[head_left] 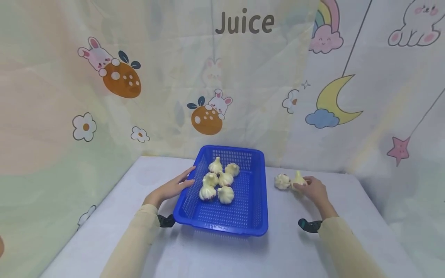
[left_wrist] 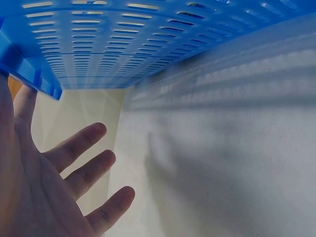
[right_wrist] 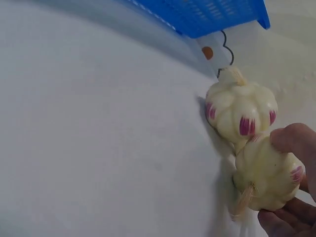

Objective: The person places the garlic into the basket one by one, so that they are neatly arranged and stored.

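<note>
A blue plastic basket (head_left: 222,227) with slotted walls holds several garlic bulbs (head_left: 226,195) with pale skins. At its left rim is my left hand (head_left: 174,188), touching the edge with the thumb and index finger. In the left wrist view the other three fingers (left_wrist: 89,180) stretch out, spread and apart from the basket. To the right of the basket, my right hand (head_left: 315,192) pinches a garlic bulb (right_wrist: 269,173) between thumb and fingers. A second garlic bulb (right_wrist: 242,111), streaked purple, lies touching or very near it on the white table.
The white tabletop (head_left: 215,258) runs around the basket. A printed cloth (head_left: 250,77) with cartoon rabbits, fruit and a moon hangs behind it and along the sides. Dark straps (head_left: 309,226) sit near both wrists.
</note>
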{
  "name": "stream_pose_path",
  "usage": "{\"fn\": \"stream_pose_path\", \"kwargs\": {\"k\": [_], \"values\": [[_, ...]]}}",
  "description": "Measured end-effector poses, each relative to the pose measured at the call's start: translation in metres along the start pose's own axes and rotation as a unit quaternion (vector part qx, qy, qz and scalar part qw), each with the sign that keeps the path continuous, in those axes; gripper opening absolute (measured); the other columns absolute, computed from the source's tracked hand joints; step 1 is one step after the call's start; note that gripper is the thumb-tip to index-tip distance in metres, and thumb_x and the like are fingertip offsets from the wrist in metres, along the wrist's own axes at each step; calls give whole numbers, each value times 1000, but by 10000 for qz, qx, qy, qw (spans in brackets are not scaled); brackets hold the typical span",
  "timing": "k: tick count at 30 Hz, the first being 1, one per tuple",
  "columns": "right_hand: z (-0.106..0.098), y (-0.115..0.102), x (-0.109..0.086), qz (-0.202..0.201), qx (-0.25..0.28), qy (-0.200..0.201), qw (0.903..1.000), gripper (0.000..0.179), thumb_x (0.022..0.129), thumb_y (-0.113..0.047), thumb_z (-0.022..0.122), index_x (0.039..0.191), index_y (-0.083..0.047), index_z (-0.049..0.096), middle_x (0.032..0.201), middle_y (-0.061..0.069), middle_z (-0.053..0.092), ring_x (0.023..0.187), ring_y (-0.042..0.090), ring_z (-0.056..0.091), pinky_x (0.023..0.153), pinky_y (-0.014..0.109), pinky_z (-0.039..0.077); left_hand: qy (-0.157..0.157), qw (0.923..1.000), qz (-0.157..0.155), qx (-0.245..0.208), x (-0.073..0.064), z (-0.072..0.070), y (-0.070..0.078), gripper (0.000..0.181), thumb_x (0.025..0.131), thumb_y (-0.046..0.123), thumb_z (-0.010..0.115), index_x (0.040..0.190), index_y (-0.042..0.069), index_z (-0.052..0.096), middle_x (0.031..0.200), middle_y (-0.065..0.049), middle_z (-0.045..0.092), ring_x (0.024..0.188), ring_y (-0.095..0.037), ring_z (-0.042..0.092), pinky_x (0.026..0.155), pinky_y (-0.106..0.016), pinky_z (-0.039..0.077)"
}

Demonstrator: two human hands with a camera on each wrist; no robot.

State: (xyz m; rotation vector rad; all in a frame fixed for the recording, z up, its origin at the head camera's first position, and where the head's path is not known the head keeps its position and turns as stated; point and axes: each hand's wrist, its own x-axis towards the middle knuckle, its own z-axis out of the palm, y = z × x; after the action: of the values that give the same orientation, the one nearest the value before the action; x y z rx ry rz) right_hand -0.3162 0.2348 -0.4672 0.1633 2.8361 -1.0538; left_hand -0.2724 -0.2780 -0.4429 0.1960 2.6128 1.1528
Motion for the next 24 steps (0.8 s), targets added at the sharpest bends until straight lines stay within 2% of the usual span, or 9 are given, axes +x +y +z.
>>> {"fn": "stream_pose_path", "kwargs": {"k": [8, 16, 21, 24], "values": [[15, -1, -5, -289, -94, 146, 9994, 77, 85, -32, 67, 139, 12, 35, 134, 38, 39, 122, 52, 40, 100, 59, 38, 8, 10000, -59, -11, -2, -2, -2, 62, 94, 59, 41, 148, 50, 12, 160, -5, 15, 145, -39, 17, 109, -70, 16], [19, 7, -10, -127, 459, 123, 9988, 81, 85, -34, 68, 144, 6, 30, 142, 34, 34, 129, 50, 35, 105, 58, 33, -22, 10000, -65, -8, -2, -1, -2, 63, 94, 60, 41, 148, 49, 11, 161, -6, 13, 145, -39, 16, 108, -70, 16], [21, 11, -12, -152, 514, 278, 9982, 81, 85, -36, 69, 145, 3, 30, 145, 32, 34, 131, 49, 33, 107, 58, 31, -3, 10000, 7, -34, -1, -1, -1, 63, 94, 59, 41, 148, 49, 12, 161, -6, 13, 145, -39, 16, 108, -70, 16], [23, 13, -15, -128, 533, 376, 9978, 80, 85, -34, 68, 145, 2, 31, 145, 32, 33, 133, 49, 31, 108, 58, 30, -15, 10000, -53, -64, -1, 2, 1, 62, 94, 59, 41, 148, 49, 12, 161, -6, 14, 145, -39, 16, 109, -70, 15]]}}
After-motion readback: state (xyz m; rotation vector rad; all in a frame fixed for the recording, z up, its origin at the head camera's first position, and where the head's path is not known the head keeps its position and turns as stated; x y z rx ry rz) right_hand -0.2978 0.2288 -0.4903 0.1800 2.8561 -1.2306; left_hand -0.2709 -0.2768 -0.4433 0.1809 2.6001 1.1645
